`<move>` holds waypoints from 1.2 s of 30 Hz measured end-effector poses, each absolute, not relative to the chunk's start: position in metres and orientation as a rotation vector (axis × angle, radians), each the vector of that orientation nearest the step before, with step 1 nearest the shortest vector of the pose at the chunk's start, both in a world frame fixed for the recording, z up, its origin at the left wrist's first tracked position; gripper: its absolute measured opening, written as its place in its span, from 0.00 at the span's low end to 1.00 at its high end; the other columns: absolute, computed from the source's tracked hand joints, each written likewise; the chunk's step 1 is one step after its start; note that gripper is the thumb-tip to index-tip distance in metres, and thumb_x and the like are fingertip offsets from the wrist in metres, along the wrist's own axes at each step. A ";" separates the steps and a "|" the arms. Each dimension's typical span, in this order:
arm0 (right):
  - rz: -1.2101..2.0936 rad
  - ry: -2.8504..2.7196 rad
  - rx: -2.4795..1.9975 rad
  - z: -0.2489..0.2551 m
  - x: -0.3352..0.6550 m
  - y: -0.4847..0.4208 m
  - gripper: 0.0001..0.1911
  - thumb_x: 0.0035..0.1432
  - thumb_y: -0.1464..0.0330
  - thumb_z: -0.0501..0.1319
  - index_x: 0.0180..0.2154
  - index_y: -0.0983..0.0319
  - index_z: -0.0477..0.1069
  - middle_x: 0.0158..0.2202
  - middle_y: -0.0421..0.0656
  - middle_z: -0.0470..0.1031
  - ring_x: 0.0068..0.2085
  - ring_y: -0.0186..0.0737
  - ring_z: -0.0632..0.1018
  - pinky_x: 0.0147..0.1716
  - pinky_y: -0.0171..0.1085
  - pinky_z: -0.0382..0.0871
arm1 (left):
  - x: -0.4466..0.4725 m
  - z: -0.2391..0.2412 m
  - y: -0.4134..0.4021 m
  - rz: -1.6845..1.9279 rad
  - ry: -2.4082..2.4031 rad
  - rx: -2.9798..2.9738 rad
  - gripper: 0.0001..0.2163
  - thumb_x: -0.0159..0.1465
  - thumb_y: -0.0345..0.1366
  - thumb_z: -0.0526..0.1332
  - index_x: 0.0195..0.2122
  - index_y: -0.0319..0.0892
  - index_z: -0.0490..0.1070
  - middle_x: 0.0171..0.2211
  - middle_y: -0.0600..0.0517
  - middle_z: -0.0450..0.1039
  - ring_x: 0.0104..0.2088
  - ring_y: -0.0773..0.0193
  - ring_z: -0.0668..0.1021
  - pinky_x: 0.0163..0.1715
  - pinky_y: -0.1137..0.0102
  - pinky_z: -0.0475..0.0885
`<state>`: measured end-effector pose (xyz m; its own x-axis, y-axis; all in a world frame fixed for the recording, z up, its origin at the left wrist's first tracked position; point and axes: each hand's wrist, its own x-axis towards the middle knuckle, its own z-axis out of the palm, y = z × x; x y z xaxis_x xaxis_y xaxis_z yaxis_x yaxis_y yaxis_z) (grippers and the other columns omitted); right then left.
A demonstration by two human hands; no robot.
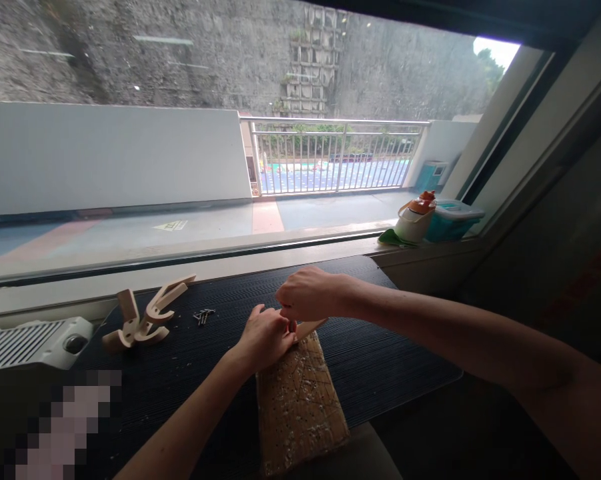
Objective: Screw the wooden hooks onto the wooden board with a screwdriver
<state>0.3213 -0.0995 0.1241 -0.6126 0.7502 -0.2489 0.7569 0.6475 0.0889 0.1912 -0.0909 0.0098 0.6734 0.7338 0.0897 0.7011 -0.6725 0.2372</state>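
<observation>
My left hand (266,339) is closed at the far end of a worn, pitted brown board (303,407), gripping a pale wooden piece (311,328) whose end shows beyond the fingers. Directly above it, my right hand (307,293) is closed in a fist, its fingertips turned down towards the left fingers. Whatever lies inside the right fist is hidden. A small pile of screws (203,316) lies left of the hands. Farther left are several curved and straight pale wooden parts (147,320), some joined together.
Everything lies on a dark ribbed table (380,347) below a large window. A white slatted appliance (35,341) with a dark knob stands at the left edge. On the sill at the right are a bottle (414,221) with an orange top and a teal box (453,221).
</observation>
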 end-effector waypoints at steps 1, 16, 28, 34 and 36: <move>-0.042 2.605 1.218 0.126 0.322 -0.100 0.12 0.55 0.66 0.54 0.33 0.64 0.75 0.34 0.48 0.77 0.35 0.41 0.76 0.28 0.34 0.63 | 0.191 0.010 -0.091 0.263 1.170 2.705 0.07 0.59 0.35 0.56 0.30 0.47 0.74 0.28 0.54 0.78 0.34 0.60 0.76 0.47 0.58 0.60; -0.013 2.578 1.223 0.123 0.318 -0.099 0.12 0.52 0.64 0.57 0.34 0.63 0.75 0.33 0.49 0.77 0.35 0.43 0.76 0.29 0.36 0.64 | 0.192 0.014 -0.092 0.270 1.155 2.721 0.07 0.58 0.33 0.56 0.31 0.45 0.73 0.31 0.52 0.78 0.37 0.57 0.77 0.48 0.55 0.60; -0.188 2.674 1.202 0.112 0.323 -0.091 0.11 0.51 0.64 0.57 0.29 0.64 0.74 0.28 0.45 0.76 0.26 0.34 0.71 0.21 0.32 0.53 | 0.191 0.012 -0.093 0.284 1.160 2.725 0.06 0.58 0.34 0.56 0.32 0.45 0.73 0.30 0.53 0.78 0.37 0.59 0.77 0.47 0.59 0.62; -0.183 2.654 1.276 0.118 0.325 -0.093 0.13 0.50 0.61 0.57 0.34 0.61 0.75 0.30 0.44 0.77 0.29 0.36 0.72 0.23 0.33 0.55 | 0.191 0.012 -0.093 0.278 1.164 2.725 0.06 0.59 0.33 0.56 0.32 0.46 0.73 0.31 0.54 0.78 0.37 0.58 0.77 0.47 0.58 0.62; -0.139 2.644 1.225 0.125 0.323 -0.096 0.14 0.48 0.60 0.59 0.36 0.60 0.75 0.32 0.44 0.77 0.31 0.37 0.73 0.24 0.33 0.56 | 0.191 0.014 -0.092 0.266 1.154 2.727 0.07 0.59 0.34 0.56 0.31 0.46 0.73 0.31 0.53 0.78 0.38 0.56 0.77 0.46 0.58 0.62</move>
